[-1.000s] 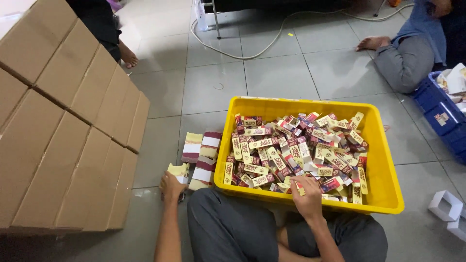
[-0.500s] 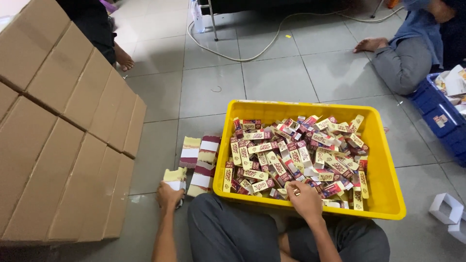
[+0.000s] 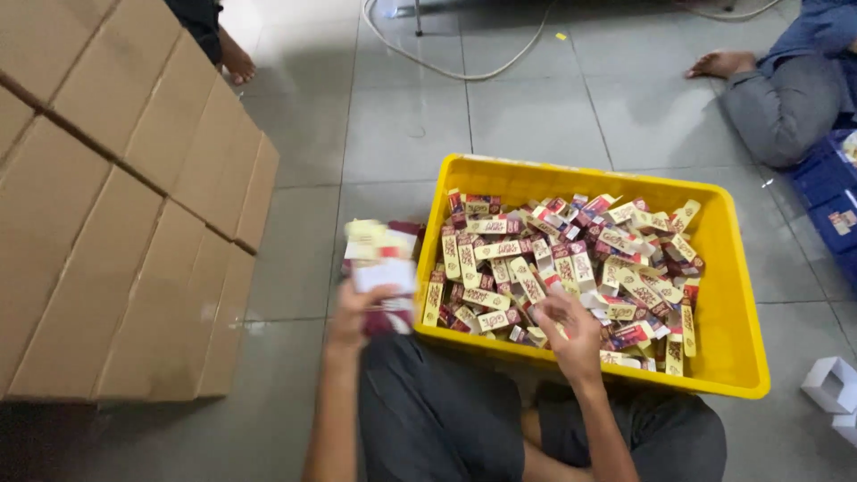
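Observation:
A yellow plastic crate sits on the tiled floor in front of my knees, filled with several small red, cream and yellow cartons. My right hand reaches into the crate's near edge, its fingers closed around one small carton. My left hand is raised left of the crate, gripping a blurred bundle of cartons. A stack of the same cartons on the floor beside the crate shows only partly behind it.
Large brown cardboard boxes are stacked along the left. Another person sits at the top right, a knee and bare foot showing, beside blue crates. A cable runs across the floor. Small white boxes lie at the right.
My left hand has lifted from the floor stack, bringing a bundle of cartons up with it. My right hand stays in the crate's near edge. The camera has dipped closer.

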